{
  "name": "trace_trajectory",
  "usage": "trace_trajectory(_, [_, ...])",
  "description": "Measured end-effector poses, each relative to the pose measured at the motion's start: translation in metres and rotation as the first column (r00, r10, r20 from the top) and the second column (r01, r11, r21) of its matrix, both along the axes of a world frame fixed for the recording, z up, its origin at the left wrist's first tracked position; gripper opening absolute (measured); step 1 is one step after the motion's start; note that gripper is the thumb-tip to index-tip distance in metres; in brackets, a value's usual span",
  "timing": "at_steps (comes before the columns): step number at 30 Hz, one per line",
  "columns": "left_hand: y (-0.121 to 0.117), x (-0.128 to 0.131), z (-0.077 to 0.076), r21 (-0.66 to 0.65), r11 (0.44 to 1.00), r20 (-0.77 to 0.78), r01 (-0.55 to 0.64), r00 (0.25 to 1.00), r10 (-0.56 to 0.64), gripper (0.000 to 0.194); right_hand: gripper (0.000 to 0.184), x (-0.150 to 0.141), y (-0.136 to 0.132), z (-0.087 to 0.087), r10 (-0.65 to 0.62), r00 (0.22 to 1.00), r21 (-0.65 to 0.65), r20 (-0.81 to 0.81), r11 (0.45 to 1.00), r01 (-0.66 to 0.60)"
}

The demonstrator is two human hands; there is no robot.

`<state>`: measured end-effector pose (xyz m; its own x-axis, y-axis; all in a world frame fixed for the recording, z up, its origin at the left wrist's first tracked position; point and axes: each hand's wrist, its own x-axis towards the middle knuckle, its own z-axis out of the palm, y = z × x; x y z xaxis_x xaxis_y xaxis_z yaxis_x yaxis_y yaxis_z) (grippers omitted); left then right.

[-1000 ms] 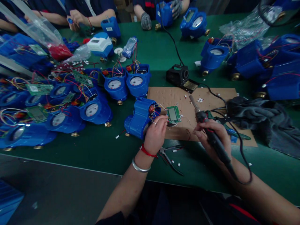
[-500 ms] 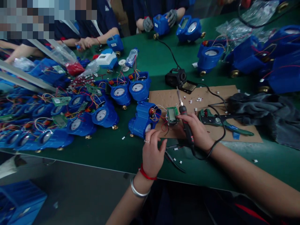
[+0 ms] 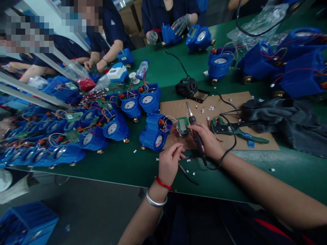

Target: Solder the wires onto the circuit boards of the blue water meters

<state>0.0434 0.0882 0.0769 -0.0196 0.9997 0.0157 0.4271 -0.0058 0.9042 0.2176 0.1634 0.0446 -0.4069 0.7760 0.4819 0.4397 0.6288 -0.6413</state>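
My right hand (image 3: 208,140) is wrapped round the handle of a black soldering iron (image 3: 194,125), whose tip points up and away over the cardboard mat (image 3: 237,102). The fingertips of that hand rest beside a small green circuit board with a display (image 3: 182,124). Coloured wires join this board to a blue water meter (image 3: 154,132) lying on its side. Nearer the table edge, my left hand (image 3: 169,162) is closed in a pinch, just left of black pliers (image 3: 188,173). What the pinch holds is too small to make out.
Green wire strippers (image 3: 226,127) and a grey cloth (image 3: 288,119) lie to the right on the mat. A black iron stand (image 3: 187,87) sits behind it. Several wired blue meters (image 3: 89,136) crowd the left. Other people's hands (image 3: 178,23) work on meters at the far edge.
My left hand let go of the board, drew back towards the table edge and closed into a pinch. My right hand carried the iron left to the board, tip now raised.
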Motion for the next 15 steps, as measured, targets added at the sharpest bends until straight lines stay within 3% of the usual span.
trace_trajectory(6, [0.020,-0.005,0.019,0.256,0.957,-0.299,0.135,0.953,-0.054,0.038,0.047,0.001,-0.001,0.003,0.000,1.000,-0.010,-0.003,1.000,0.000])
trace_trajectory(10, [0.038,-0.006,0.012,0.260,0.960,-0.361,0.102,0.932,-0.001,0.040,0.047,0.001,-0.002,0.002,-0.004,1.000,-0.009,-0.002,1.000,0.004])
trace_trajectory(13, [0.048,-0.007,0.003,0.245,0.968,-0.379,0.048,0.924,0.050,0.026,0.048,0.001,-0.001,0.001,-0.008,1.000,-0.004,-0.010,1.000,0.008])
trace_trajectory(15, [0.051,-0.007,0.000,0.266,0.961,-0.425,0.076,0.904,0.047,0.017,0.048,0.000,0.000,0.000,-0.003,1.000,-0.001,-0.013,1.000,0.003])
